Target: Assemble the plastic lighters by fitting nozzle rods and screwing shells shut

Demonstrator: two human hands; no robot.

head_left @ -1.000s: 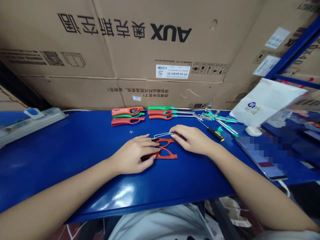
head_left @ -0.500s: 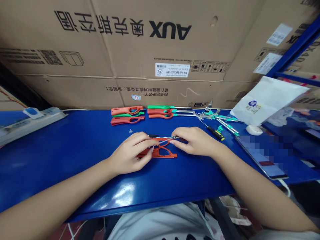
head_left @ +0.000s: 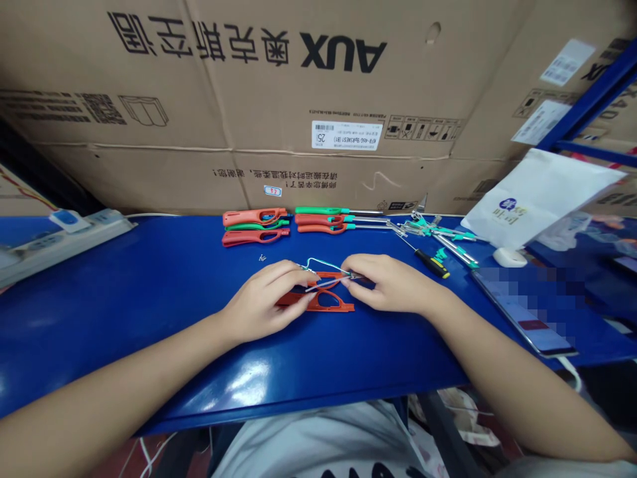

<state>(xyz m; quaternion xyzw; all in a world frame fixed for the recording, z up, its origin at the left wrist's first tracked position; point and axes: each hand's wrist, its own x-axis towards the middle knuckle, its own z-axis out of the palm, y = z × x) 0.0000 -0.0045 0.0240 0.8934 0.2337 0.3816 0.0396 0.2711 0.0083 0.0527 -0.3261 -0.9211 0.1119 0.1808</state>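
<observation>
An orange plastic handle shell (head_left: 326, 300) lies flat on the blue table (head_left: 149, 292) in front of me. My left hand (head_left: 263, 302) rests on its left end, fingers curled, pinching the left end of a thin white wire (head_left: 323, 265) that arches over the shell. My right hand (head_left: 391, 284) pinches the wire's right end, where a small dark metal part shows at the fingertips, just above the shell's right end.
Several orange and green lighter handles (head_left: 256, 227) lie in rows at the back, with long-nosed lighters (head_left: 328, 220) and loose metal parts (head_left: 438, 234) to the right. A screwdriver (head_left: 430, 263), a phone (head_left: 522, 309), a white bag (head_left: 537, 196), a power strip (head_left: 64, 232) and large cardboard boxes (head_left: 298, 99) surround them.
The wire first arched, then was pulled nearly straight between both hands, and now bows upward again. Both hands have stayed over the orange shell, moving only slightly.
</observation>
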